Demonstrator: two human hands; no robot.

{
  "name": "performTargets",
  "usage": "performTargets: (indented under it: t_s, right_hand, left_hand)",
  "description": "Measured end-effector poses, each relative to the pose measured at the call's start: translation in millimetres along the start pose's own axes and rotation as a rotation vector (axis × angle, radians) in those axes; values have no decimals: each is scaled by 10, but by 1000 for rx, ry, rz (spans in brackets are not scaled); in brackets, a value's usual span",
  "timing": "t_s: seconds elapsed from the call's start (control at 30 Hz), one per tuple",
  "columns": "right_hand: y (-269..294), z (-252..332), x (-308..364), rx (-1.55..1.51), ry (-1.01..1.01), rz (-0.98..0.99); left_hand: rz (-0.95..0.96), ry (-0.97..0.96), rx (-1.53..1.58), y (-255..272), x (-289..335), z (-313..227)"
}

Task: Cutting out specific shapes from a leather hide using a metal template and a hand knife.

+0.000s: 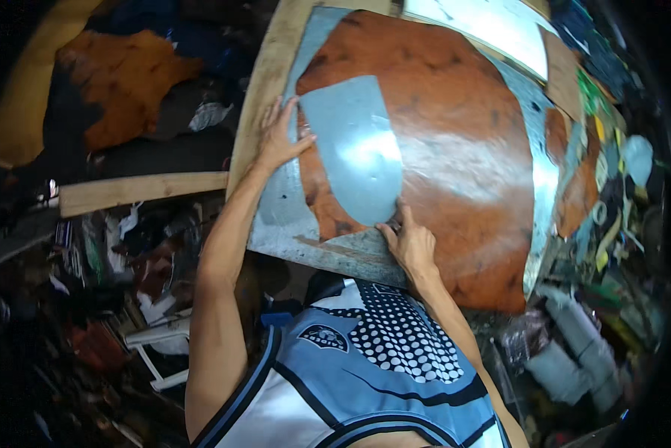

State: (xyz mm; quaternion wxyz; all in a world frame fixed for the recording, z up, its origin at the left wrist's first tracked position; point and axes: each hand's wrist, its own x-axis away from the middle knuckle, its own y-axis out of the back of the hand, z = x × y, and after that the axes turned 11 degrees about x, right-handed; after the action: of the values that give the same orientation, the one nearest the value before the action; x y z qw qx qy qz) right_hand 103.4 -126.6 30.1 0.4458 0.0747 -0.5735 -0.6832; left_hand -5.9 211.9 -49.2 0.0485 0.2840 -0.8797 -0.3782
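Observation:
A grey, smooth template [354,153] with a rounded lower end lies flat on a large brown piece of leather [462,157]. My left hand [279,138] is open, its fingers spread at the template's left edge; the thumb reaches onto the leather beside it. At the template's lower right edge is my right hand [416,243], index finger and thumb brought near each other with the other fingers curled. Something small and dark shows between them, too small to name. Beneath the leather is a grey sheet-covered board [279,216], and the leather hangs past its near edge at the right.
Another brown leather piece [130,82] lies at the far left, above a wooden plank [141,190]. Scraps and cut-offs [601,201] crowd the right side. A white frame [156,347] stands among clutter at lower left. Grey rolled material [574,351] lies at lower right.

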Motion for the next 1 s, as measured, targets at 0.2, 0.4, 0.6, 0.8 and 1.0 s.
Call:
performTargets:
  t_s: [0.2,0.4,0.6,0.8,1.0]
  right_hand:
    - [-6,40,-65,-12,43,16]
    - [59,129,-69,-31,15,24]
    - [54,60,59,-194,69,-24]
    - [130,255,818,-1123,-432,325]
    - [87,480,519,-733,-213,254]
  left_hand:
    - [5,39,-49,145,26,-57]
    - [11,-52,-134,168,61,49]
    - [66,-72,-155,108,99,14]
    - [67,-88,-249,254,51,-117]
    - [198,-313,-360,330,-208,-117]
